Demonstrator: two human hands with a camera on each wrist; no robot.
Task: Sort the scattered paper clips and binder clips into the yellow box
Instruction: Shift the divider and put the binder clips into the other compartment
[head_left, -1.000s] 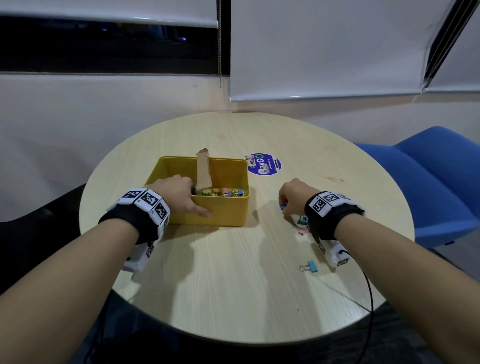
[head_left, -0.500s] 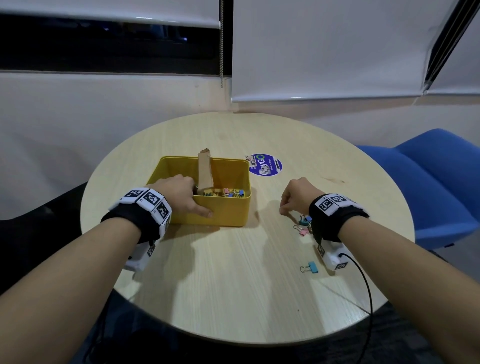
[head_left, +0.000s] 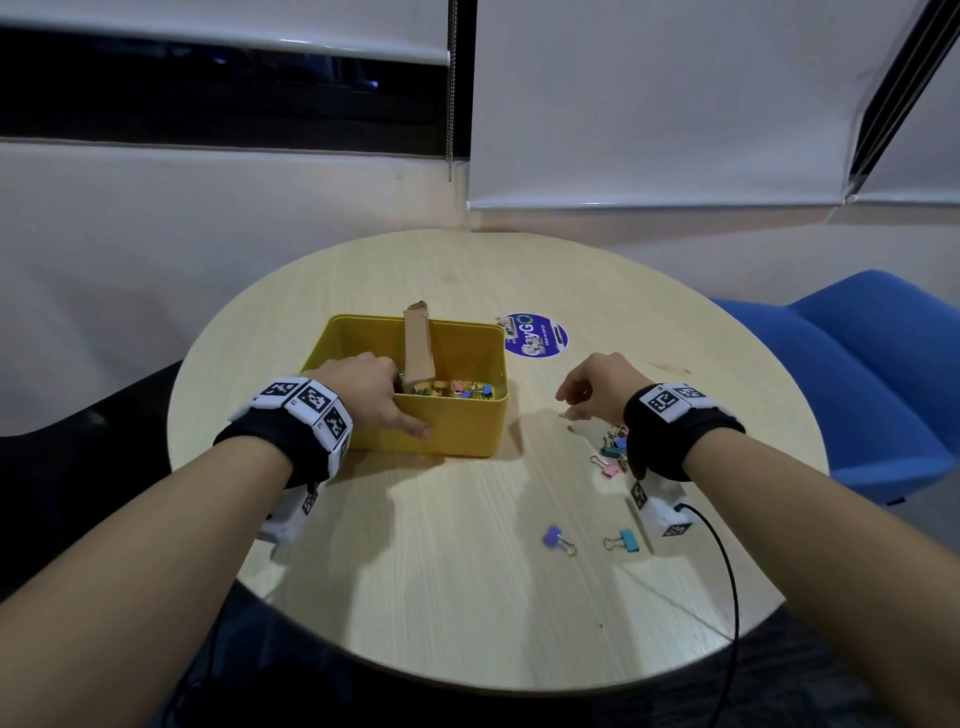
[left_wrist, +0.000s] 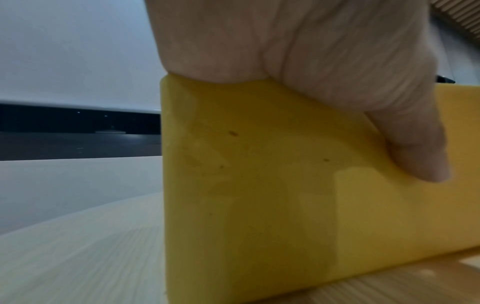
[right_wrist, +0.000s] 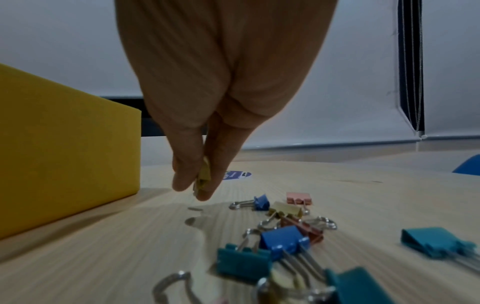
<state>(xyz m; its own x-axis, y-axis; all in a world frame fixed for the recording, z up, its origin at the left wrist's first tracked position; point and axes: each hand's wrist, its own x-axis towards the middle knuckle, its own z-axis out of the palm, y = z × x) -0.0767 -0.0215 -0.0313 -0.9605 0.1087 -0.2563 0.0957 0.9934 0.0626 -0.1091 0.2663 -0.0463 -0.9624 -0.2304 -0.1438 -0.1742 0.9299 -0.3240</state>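
Note:
The yellow box (head_left: 447, 434) stands left of centre on the round table, with a cardboard divider (head_left: 418, 343) upright in it and several coloured clips (head_left: 460, 389) in its right part. My left hand (head_left: 402, 405) grips the near wall, its thumb (left_wrist: 420, 160) pressed on the outside of the yellow box (left_wrist: 259, 195). My right hand (head_left: 569, 408) hovers just right of the box and pinches a small pale yellow binder clip (right_wrist: 203, 174). A pile of binder clips (head_left: 613, 449) lies under that wrist, close in the right wrist view as the clip pile (right_wrist: 283, 240).
Near the front, a purple binder clip (head_left: 553, 538) and a light blue one (head_left: 626, 540) lie apart from the pile. A round purple sticker (head_left: 535, 335) is behind the box. A blue chair (head_left: 857, 374) stands beyond the table's right edge.
My right hand has lifted off the pile with the yellow clip and drifted slightly back. A purple clip now lies near the front where none showed before. The left hand has not moved.

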